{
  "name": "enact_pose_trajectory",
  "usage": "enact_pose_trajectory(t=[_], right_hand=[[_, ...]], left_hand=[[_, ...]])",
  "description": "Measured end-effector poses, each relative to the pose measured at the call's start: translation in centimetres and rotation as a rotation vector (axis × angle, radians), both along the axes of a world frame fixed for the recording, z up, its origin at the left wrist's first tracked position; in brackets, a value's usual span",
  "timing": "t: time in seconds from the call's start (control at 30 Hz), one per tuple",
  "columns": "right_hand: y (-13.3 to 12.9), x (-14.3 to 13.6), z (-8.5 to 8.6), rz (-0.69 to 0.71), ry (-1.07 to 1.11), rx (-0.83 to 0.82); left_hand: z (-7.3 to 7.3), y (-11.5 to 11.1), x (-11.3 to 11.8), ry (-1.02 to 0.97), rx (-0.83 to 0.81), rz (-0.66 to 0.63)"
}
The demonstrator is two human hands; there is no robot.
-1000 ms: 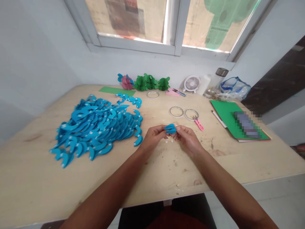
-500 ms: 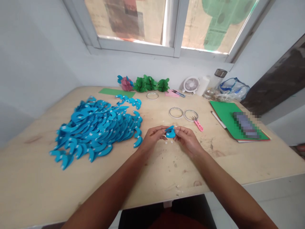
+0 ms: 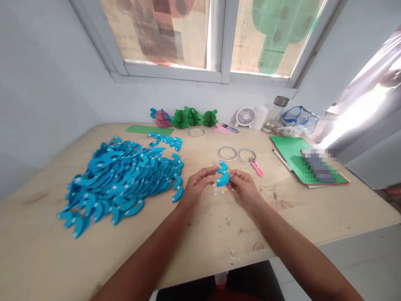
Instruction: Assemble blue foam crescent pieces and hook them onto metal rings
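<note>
My right hand (image 3: 243,184) pinches a blue curved paper piece (image 3: 223,180) by its right edge. The piece has opened into two arcs joined at the middle, with small white squares on it. Just left of it is my left hand (image 3: 199,184), thumb and fingers drawn together close to the paper's edge. Whether something small is between those fingertips cannot be made out. Tiny white squares (image 3: 215,193) lie on the table under the hands. A large pile of similar blue curved paper pieces (image 3: 125,175), dotted with white squares, spreads to the left.
Two tape rolls (image 3: 227,153) and pink-handled snips (image 3: 257,167) lie beyond my hands. Farther back are green paper honeycomb shapes (image 3: 191,117), a small fan (image 3: 246,117) and a glass bottle (image 3: 275,115). At right, a phone (image 3: 318,166) rests on green sheets (image 3: 291,154), beside a pen (image 3: 282,160).
The blue piece was folded together between both hands; now it is spread into two arcs. My left fingers have drawn slightly away from it. The view has tilted up a little.
</note>
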State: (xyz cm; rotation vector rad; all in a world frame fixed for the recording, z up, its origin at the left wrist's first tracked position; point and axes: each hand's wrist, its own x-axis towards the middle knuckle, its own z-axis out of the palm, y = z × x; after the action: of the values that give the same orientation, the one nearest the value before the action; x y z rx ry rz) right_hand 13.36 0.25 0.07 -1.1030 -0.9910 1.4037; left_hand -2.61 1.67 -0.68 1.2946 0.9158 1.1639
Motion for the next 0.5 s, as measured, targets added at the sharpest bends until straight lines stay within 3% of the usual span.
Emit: enact_pose_trajectory(t=[0.13, 0.27, 0.37, 0.5], right_hand=[[0.0, 0.0, 0.0, -0.034, 0.003, -0.008], [0.0, 0.0, -0.1, -0.035, 0.005, 0.003], [0.1, -0.1, -0.2, -0.038, -0.049, 0.014], [0.1, -0.4, -0.3, -0.049, -0.117, 0.018]], left_hand=[[0.6, -0.7, 0.0, 0.201, 0.297, 0.133], [1.2, -1.4, 0.3, 0.44, 0.599, 0.123], [1.2, -1.6, 0.6, 0.515, 0.627, 0.151], [0.7, -1.3, 0.5, 0.467, 0.52, 0.205]])
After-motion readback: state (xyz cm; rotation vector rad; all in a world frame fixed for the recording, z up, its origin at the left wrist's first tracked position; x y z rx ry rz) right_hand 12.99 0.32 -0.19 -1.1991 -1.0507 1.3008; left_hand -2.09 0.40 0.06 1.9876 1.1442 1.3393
